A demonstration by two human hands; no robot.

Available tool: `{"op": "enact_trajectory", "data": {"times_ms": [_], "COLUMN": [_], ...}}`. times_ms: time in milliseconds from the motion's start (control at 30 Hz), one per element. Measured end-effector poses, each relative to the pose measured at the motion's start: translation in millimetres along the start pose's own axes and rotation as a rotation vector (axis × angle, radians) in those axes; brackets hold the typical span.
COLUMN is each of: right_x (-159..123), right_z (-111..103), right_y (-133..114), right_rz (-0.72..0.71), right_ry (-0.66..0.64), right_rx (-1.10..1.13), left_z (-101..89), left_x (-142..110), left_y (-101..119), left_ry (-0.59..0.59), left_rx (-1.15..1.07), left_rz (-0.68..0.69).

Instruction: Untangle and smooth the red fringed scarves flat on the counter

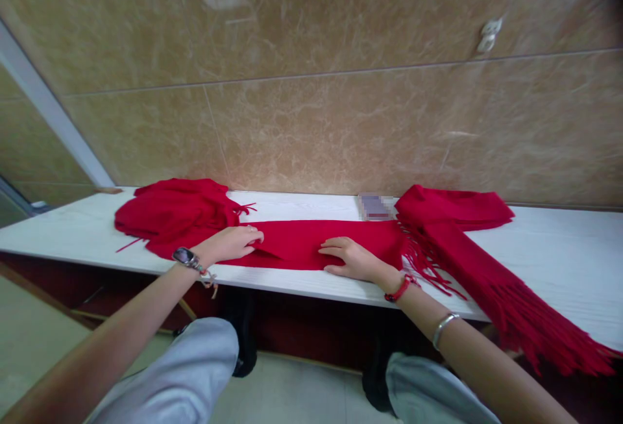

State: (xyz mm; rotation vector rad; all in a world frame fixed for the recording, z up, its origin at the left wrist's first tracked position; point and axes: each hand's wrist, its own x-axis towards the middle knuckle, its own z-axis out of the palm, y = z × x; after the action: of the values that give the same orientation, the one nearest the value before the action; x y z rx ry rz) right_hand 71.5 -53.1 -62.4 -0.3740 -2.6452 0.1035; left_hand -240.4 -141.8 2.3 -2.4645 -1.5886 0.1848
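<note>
A red fringed scarf (296,242) lies stretched flat along the white tabletop, its tassels at the right end. My left hand (238,243) is at the flat stretch beside a bunched red pile (170,213); its fingers are curled on the cloth, which creases at the fingertips. Palm down, my right hand (353,258) rests on the scarf near its front edge, fingers stretched out. To the right, another red fringed length (467,249) lies folded over, its long tassels hanging past the table's front edge. Whether the pile and the flat stretch are one piece, I cannot tell.
The narrow white table (559,268) stands against a brown marbled tile wall (311,132). A small blurred-out flat item (376,207) lies at the back by the wall. Dark red shelving (311,326) is under the tabletop, close to my knees. A white hook (489,35) is on the wall.
</note>
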Motion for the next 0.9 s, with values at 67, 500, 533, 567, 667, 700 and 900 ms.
{"op": "enact_trajectory", "data": {"times_ms": [67, 500, 533, 567, 667, 700, 900], "right_x": [0, -4, -4, -5, -7, -8, -22], "right_z": [2, 4, 4, 4, 0, -2, -8], "right_y": [-1, -2, -2, -2, -2, -2, -1], "right_rz": [-0.005, -0.015, -0.005, 0.001, 0.005, 0.01, 0.041], "right_ry": [0.029, -0.009, -0.005, -0.004, -0.018, -0.014, 0.048], "right_rx": [0.003, -0.068, -0.072, -0.079, -0.098, -0.101, -0.016], "left_z": [17.0, 59.7, 62.1, 64.1, 65.6, 64.2, 52.2], "left_x": [-3, -30, -30, -30, -30, -30, -37], "left_y": [5, 12, 11, 10, 5, 3, -5], "left_ry": [0.03, 0.297, 0.304, 0.311, 0.338, 0.34, 0.193], "left_rx": [0.018, 0.103, 0.092, 0.082, 0.079, 0.082, -0.013], "left_rz": [-0.01, 0.029, 0.023, 0.016, 0.01, 0.026, 0.143]}}
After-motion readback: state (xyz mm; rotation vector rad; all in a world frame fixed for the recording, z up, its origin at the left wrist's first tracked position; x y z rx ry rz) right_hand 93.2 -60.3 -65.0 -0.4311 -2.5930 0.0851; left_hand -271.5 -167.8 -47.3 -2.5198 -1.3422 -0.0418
